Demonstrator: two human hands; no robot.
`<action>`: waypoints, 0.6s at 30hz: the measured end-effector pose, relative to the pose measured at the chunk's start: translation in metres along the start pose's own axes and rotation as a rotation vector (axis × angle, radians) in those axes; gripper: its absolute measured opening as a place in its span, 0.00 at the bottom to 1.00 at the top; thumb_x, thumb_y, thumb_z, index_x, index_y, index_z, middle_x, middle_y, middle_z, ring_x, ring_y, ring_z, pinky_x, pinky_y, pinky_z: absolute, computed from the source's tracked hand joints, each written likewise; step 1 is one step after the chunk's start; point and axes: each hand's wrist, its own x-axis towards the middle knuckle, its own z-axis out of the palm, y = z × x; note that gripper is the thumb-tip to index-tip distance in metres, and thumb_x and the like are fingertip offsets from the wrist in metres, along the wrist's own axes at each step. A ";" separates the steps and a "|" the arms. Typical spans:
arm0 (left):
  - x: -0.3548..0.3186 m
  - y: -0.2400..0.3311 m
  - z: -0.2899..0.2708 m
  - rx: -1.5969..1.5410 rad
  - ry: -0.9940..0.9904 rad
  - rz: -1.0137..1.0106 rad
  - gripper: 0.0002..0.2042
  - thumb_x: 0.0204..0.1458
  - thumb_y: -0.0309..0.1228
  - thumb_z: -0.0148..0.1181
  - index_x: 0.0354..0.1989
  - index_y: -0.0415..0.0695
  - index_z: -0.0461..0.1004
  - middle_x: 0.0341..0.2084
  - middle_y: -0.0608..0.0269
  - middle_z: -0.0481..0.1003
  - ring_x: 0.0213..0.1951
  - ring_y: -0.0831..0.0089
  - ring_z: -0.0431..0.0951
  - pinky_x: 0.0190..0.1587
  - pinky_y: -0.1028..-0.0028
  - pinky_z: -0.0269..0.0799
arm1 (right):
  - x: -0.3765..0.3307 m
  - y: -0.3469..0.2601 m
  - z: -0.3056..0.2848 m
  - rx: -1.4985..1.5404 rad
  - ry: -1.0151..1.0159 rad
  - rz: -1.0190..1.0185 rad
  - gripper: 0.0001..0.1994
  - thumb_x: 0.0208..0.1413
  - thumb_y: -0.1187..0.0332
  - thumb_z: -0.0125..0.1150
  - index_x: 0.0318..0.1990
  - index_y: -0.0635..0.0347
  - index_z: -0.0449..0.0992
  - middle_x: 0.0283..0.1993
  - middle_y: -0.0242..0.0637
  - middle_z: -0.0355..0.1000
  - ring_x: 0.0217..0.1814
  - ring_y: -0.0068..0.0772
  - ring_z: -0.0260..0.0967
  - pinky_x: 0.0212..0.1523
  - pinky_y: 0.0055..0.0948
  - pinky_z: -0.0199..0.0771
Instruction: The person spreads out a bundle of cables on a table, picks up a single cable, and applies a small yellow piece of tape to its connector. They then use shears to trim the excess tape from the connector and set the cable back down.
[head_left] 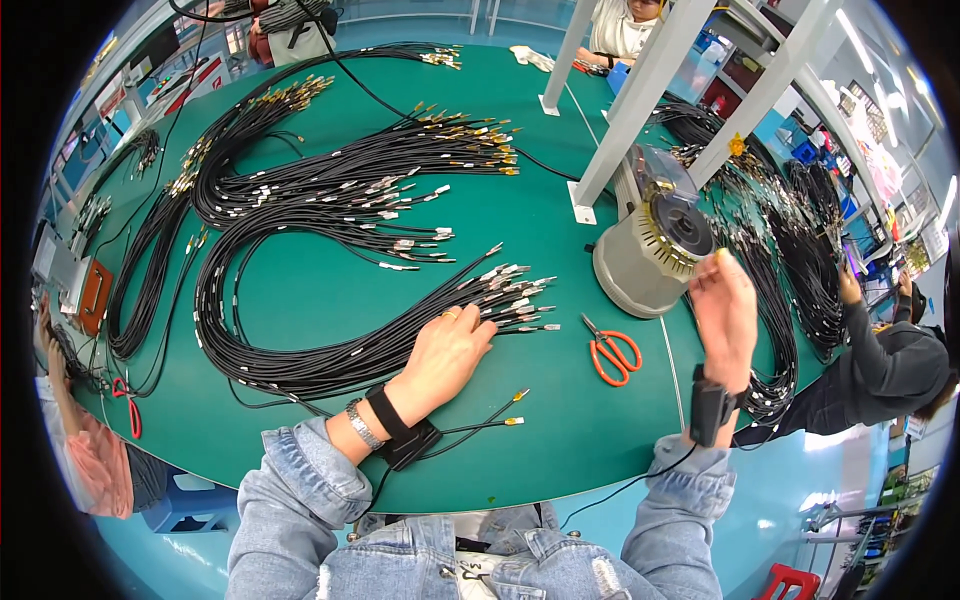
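Here's the left hand (pixel 445 350), fingers bent over a thick bundle of black, rubbery-looking cables (pixel 290 365) on the smooth green table (pixel 560 440); whether they grip, I can't tell. The bundle bows into a C, its near run stretching lengthwise, pale slim tips pointing right and slightly away from the person. And the right hand (pixel 725 308), fingers curled, is up beside a rounded grey machine (pixel 625 268); any pinch, I can't make out.
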 end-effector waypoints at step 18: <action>0.015 0.030 -0.033 -0.835 0.161 -0.233 0.06 0.49 0.24 0.58 0.35 0.36 0.72 0.24 0.58 0.75 0.23 0.74 0.74 0.23 0.78 0.67 | -0.108 0.107 0.088 -0.003 -0.176 0.143 0.05 0.55 0.72 0.56 0.30 0.63 0.69 0.33 0.32 0.65 0.36 0.23 0.60 0.42 0.23 0.60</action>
